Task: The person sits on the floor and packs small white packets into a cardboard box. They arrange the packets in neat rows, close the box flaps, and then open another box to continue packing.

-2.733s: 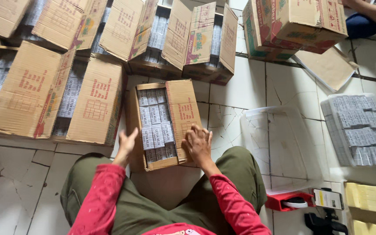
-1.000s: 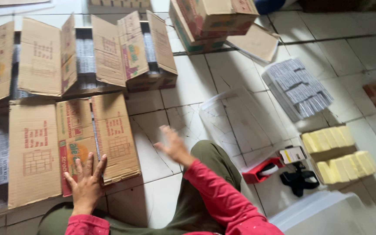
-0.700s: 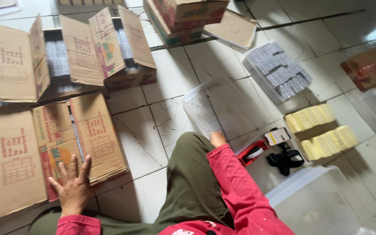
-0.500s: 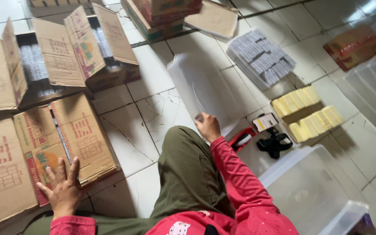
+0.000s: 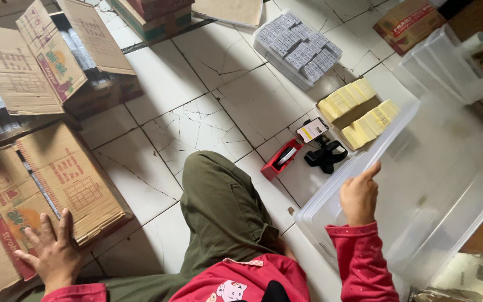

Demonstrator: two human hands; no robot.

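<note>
The right hand (image 5: 359,196) is up against the clear lid (image 5: 359,162) of the plastic bin (image 5: 443,190), fingers curled on its near edge with the forefinger pointing up along it, so the lid stands tilted off the bin, propped by that grip. The left hand (image 5: 54,251) lies flat, fingers spread, on the shut flaps of a carton (image 5: 46,190), pressing them down and holding nothing; it looks like a brace while the body leans right. Beyond the lid, on the floor (image 5: 197,112), sit a red tape dispenser (image 5: 282,158), a black tool (image 5: 324,156) and two rows of yellow packs (image 5: 359,112), all near the right knee (image 5: 213,179). Farther out lies a wrapped block of grey packs (image 5: 300,47), and open cartons (image 5: 57,56) crowd the left side, flaps up. The floor is white tile, cracked in places, with dark grout; more clear tubs (image 5: 448,61) stack at the far right
</note>
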